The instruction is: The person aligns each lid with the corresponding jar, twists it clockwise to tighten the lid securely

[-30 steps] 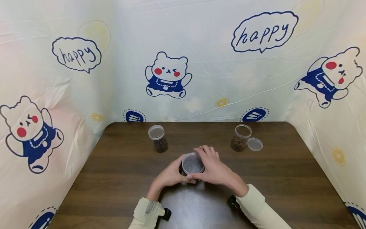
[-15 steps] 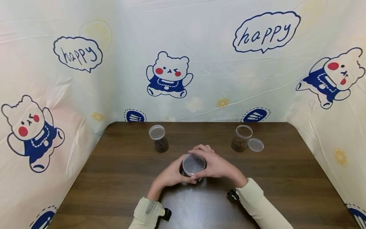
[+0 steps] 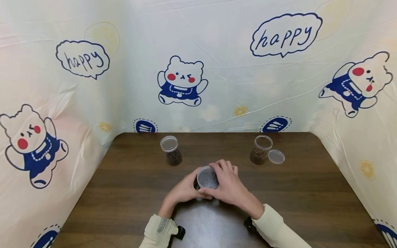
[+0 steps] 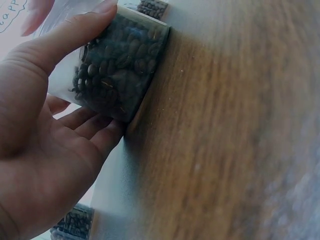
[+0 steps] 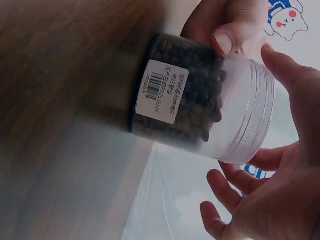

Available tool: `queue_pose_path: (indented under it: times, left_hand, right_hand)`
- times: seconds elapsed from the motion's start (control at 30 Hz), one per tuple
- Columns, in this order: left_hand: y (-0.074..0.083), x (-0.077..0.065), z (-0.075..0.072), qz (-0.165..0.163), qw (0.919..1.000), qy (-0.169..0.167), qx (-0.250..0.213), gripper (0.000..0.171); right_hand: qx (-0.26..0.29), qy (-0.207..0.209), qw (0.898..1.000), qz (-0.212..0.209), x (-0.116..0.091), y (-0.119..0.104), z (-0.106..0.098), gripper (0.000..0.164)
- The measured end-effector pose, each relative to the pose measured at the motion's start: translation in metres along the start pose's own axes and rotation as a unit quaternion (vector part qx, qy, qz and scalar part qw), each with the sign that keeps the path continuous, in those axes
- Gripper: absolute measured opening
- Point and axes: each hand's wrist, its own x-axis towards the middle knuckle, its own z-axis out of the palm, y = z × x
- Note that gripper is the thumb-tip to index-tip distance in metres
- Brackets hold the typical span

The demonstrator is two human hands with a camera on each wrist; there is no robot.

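Observation:
A clear plastic jar (image 5: 205, 95) of dark coffee beans stands upright on the table in front of me, a white label (image 5: 162, 92) on its side. My left hand (image 3: 186, 187) grips the jar body low down, its thumb across one side and fingers round the other, as the left wrist view shows. On top, my right hand (image 3: 231, 184) holds the rim of the round translucent lid (image 3: 207, 177), thumb on the near edge and fingers on the far edge. Some of its fingers are loosely bent in the right wrist view.
A jar of beans (image 3: 173, 155) with a whitish top stands at the back left. At the back right is an uncovered jar (image 3: 258, 155) of beans, a loose lid (image 3: 276, 156) lying beside it. A printed curtain (image 3: 223, 86) rises behind the brown table (image 3: 124, 206).
My right hand has turned about the lid, first one way, then back, its wrist now nearer to me. The left hand and the jar have stayed in place.

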Motion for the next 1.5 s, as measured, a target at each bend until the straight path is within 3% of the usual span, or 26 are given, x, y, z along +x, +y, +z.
queue_pose_path:
  times: [0.17,0.3,0.47,0.6,0.77,0.97,1.17,1.33,1.5]
  left_hand:
    - [-0.002,-0.001,0.000,0.000,1.0000,-0.002,0.006,0.092]
    - [-0.003,-0.001,0.001,-0.003,0.9999,0.003,0.010,0.093]
    - [-0.003,0.000,0.001,-0.006,0.9999,0.007,0.011,0.093]
    - [-0.002,0.001,0.002,-0.001,1.0000,0.004,0.005,0.092]
    - [-0.001,0.000,0.001,0.002,1.0000,0.002,0.003,0.092]
    - [0.000,-0.001,0.000,0.003,1.0000,-0.002,0.003,0.092]
    - [0.000,0.000,0.000,0.002,1.0000,0.002,0.006,0.091]
    - [-0.001,0.000,0.000,0.005,0.9999,0.000,0.011,0.091]
    - [-0.002,0.000,0.000,0.007,0.9998,0.002,0.019,0.092]
  right_hand:
    - [0.060,-0.039,0.997,-0.015,0.003,0.008,-0.004,0.088]
    - [0.129,-0.097,0.986,-0.045,0.010,0.022,-0.011,0.091]
    - [0.147,-0.133,0.979,-0.055,0.016,0.033,-0.016,0.087]
    - [0.143,-0.127,0.980,-0.056,0.016,0.032,-0.016,0.085]
    - [0.125,-0.091,0.986,-0.055,0.012,0.026,-0.012,0.084]
    - [0.041,-0.017,0.999,-0.020,0.004,0.010,-0.002,0.086]
    - [-0.040,0.036,0.998,0.015,-0.004,-0.005,0.005,0.089]
    - [-0.003,-0.004,1.000,0.021,-0.003,-0.004,-0.002,0.090]
    - [0.059,-0.080,0.995,-0.030,0.003,0.007,-0.014,0.095]
